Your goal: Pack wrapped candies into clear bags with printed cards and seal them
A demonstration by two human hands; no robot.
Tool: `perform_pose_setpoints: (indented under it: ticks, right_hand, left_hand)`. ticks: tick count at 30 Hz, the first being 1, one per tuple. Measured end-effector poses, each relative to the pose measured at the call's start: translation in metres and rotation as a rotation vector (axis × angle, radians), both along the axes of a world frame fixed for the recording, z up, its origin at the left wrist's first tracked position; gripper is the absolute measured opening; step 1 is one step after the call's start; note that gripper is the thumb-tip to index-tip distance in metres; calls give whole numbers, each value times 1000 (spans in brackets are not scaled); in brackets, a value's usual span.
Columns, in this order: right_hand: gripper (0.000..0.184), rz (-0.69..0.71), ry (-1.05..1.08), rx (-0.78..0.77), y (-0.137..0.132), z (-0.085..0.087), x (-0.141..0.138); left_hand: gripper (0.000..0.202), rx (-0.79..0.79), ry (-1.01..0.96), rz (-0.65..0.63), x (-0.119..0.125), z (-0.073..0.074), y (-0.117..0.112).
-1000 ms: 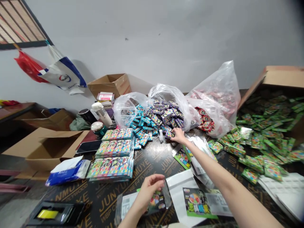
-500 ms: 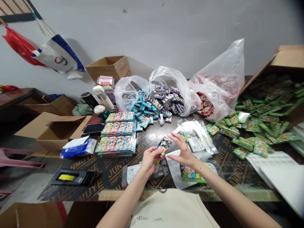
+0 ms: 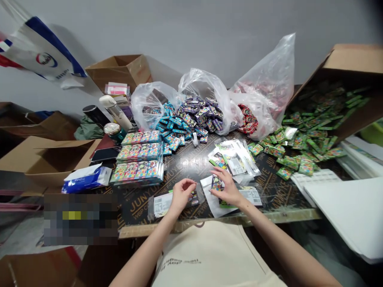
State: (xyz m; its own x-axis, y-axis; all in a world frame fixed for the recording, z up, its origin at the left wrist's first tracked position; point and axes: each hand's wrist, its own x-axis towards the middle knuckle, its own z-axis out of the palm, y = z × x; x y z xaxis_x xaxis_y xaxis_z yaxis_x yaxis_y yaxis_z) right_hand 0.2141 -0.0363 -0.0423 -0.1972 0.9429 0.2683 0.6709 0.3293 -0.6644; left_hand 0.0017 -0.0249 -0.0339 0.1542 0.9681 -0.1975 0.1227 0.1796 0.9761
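Observation:
A small purple packet point(image 3: 216, 182) stands between the thumb and fingers of my right hand point(image 3: 228, 189). My left hand point(image 3: 182, 196) is a little to the left, its fingers curled in and its fingertips together, with nothing visible in them. Beneath the left hand lies a printed card in a clear sleeve point(image 3: 161, 205). Under the right hand are a white sheet point(image 3: 209, 199) and another sleeved card point(image 3: 253, 196). Just beyond are several overlapping clear sleeves with printed cards point(image 3: 237, 161).
Stacked colourful packets point(image 3: 139, 159) stand left, by a blue wipes pack point(image 3: 86, 178). Plastic bags hold blue packets point(image 3: 172, 123), purple packets point(image 3: 202, 111) and red packets point(image 3: 248, 119). Green packets point(image 3: 302, 145) spill from a carton point(image 3: 356, 57). White sheets point(image 3: 344, 211) lie right; bottles point(image 3: 112, 109) stand back left.
The purple packet has passed from my left hand to my right hand. The left hand has drawn away from it with fingers curled. The whole view has shifted slightly.

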Motion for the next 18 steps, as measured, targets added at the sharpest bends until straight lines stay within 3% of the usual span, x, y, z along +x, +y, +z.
perform_pose_setpoints:
  ticks: [4, 8, 11, 15, 18]
  right_hand:
    - [85, -31, -297, -42, 9, -13, 23]
    - [84, 63, -407, -70, 10, -20, 30]
    - [79, 101, -383, -15, 5, -8, 17]
    - [80, 251, -305, 80, -6, 21, -11]
    - [77, 375, -219, 112, -14, 34, -27]
  left_hand:
    - [17, 179, 254, -3, -20, -8, 3]
    - [17, 234, 372, -75, -20, -13, -4]
    - [24, 142, 210, -96, 3, -11, -11]
    - [42, -14, -181, -126, 39, 2, -19]
    - [40, -164, -454, -140, 50, 9, -24]
